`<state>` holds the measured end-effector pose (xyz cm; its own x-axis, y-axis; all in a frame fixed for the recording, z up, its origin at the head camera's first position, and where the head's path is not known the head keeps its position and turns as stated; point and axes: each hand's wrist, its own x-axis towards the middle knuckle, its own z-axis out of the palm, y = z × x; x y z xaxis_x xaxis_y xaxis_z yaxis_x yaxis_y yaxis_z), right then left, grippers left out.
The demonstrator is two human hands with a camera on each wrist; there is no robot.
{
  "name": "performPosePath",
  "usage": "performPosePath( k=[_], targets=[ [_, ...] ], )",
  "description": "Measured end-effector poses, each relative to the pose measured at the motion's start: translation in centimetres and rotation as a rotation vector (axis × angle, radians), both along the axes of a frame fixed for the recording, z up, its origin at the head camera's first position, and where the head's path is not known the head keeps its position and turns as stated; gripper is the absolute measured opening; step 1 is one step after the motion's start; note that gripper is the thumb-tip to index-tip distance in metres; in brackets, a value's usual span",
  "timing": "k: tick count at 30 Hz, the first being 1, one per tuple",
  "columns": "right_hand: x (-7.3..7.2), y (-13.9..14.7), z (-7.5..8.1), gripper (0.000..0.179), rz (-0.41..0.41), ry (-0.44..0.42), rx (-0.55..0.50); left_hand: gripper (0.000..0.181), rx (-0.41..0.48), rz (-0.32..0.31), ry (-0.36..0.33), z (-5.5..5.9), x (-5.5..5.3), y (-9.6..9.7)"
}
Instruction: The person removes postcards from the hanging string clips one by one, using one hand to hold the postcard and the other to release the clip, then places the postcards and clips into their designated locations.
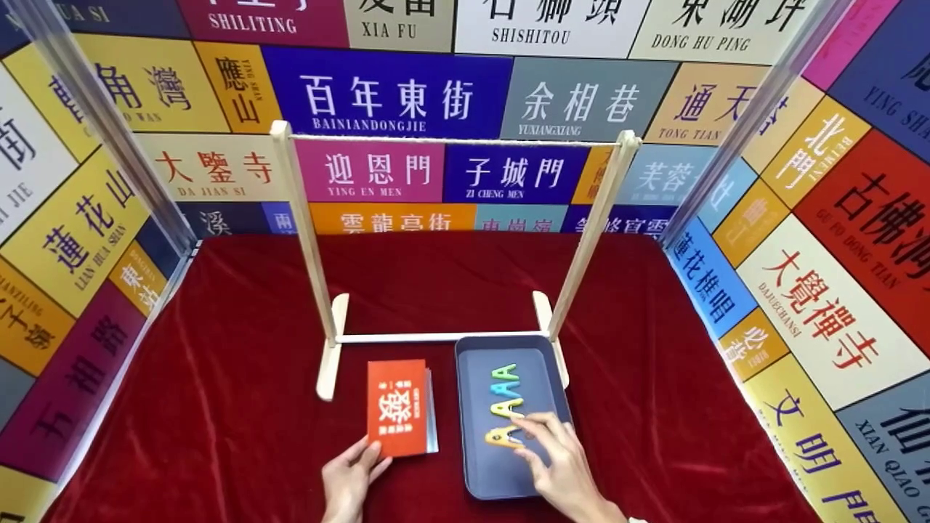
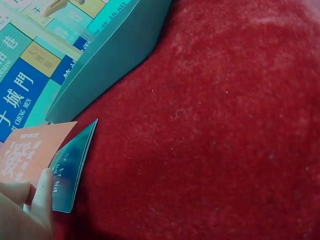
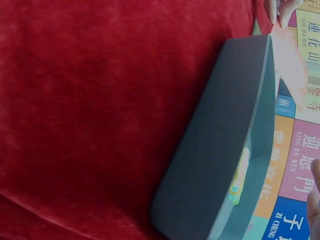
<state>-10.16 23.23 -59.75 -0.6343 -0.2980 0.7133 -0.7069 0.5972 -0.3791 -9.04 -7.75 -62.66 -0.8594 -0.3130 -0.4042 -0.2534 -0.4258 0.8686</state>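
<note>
My left hand (image 1: 350, 476) grips a red card (image 1: 398, 407) with large white characters at its near left corner. Behind it, a blue card (image 2: 72, 172) sticks out at the side, with a finger lying along it in the left wrist view. Over the dark grey tray (image 1: 483, 476), my right hand (image 1: 558, 461) pinches the ends of an orange clothespin (image 1: 498, 437) between thumb and index finger. Farther up the tray lie a yellow clothespin (image 1: 501, 408), a blue one (image 1: 501, 388) and a green one (image 1: 504, 373), in a row. Only fingertips of the right hand show at the right wrist view's edge.
Behind the cards and tray stands a wooden frame (image 1: 311, 240) with a string (image 1: 450, 141) across its top and a white bar (image 1: 399, 338) low down. Dark red cloth (image 1: 218, 407) covers the table. Panels with colourful place-name signs (image 1: 385, 98) enclose the back and sides.
</note>
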Motion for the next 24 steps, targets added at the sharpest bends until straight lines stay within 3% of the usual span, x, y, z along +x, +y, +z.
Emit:
performPosePath(
  k=[16,24],
  targets=[
    [1.4,0.2,-2.4,0.05,-0.068,-0.088,0.108,0.047,-0.08,-0.032,-0.056,-1.0,0.0,0.2],
    [1.9,0.4,-3.2,0.045,-0.15,-0.2,0.189,0.044,-0.16,-0.038,-0.06,-1.0,-0.2,0.4]
  ],
)
